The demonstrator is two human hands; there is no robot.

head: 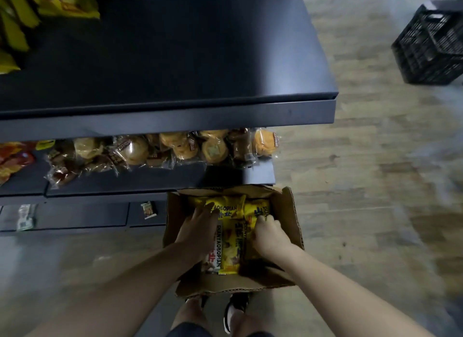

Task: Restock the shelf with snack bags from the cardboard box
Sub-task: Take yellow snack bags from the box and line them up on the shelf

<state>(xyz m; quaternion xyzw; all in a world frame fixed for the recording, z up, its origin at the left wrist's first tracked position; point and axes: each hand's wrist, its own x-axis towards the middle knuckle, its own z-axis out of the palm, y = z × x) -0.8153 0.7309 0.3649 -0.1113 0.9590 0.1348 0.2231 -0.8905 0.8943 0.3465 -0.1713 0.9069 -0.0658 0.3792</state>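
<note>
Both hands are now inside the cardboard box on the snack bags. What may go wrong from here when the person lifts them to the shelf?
1. The left hand and right hand each lie on different yellow snack bags; a loose grip may drop one.
2. The cardboard box sits under the lower shelf edge, so rising hands may hit it.
3. Wrapped buns lie near that edge and may be knocked off.
</note>
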